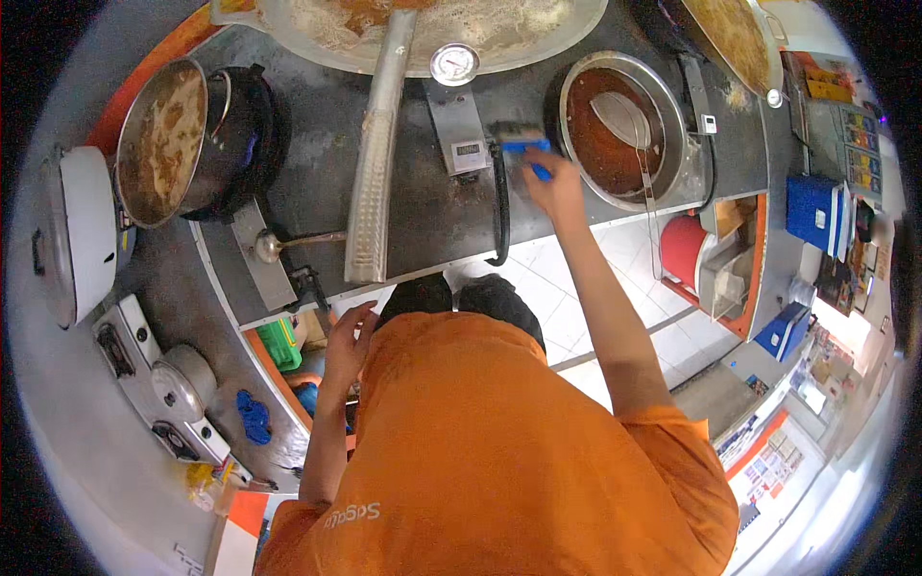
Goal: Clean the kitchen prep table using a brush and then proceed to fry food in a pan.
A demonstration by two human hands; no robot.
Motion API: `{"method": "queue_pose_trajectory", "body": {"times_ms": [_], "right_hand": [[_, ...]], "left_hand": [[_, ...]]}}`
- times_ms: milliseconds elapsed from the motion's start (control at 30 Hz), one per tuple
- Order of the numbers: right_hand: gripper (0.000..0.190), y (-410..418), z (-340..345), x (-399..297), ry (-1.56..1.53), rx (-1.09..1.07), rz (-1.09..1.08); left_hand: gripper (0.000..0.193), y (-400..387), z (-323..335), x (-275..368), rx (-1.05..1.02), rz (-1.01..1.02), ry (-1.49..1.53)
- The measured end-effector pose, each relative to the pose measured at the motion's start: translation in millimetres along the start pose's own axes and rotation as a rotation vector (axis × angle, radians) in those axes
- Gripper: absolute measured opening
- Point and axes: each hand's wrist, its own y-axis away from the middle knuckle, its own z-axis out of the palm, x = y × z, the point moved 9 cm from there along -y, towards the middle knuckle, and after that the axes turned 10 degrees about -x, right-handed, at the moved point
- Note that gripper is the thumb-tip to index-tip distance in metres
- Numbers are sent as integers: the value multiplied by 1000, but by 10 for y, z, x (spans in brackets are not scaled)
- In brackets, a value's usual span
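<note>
My right hand point(553, 183) grips the handle of a blue brush point(524, 145), its bristle end resting over the dark countertop point(425, 209). The brush and fingers are slightly blurred. Close by on the left is a metal control box point(461, 129) with a small digital display, and a black hose point(501, 209) bends down over the counter edge. To the right of this hand stands a steel pot point(673, 173) of reddish-brown liquid, with a wire-mesh skimmer point(623, 119) in it. My left hand point(349, 342) is beside my waist near the counter's front edge, empty, fingers loosely bent and apart.
A wide pan point(504, 39) of foamy liquid with a dial thermometer point(454, 64) fills the far side. A perforated metal piece point(374, 180) juts over the front edge. Leftward are a tilted pan point(162, 144), a ladle point(268, 247) and a gas stove point(137, 353).
</note>
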Motion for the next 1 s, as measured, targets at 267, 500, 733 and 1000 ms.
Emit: {"method": "queue_pose_trajectory", "body": {"times_ms": [267,500,733,1000], "right_hand": [[20,1670,-386,35,29,-462,344],[17,1125,-772,-437,0,-282,297],[21,291,-232,68,-24,20,77],[23,2280,-785,299,36,-207,613]], "left_hand": [[33,-580,59,383,-307,-135,-141],[35,-835,248,-47,-280,101,215],[30,-841,134,754,-343,112,-46],[30,-830,228,490,-330,113,-131]]}}
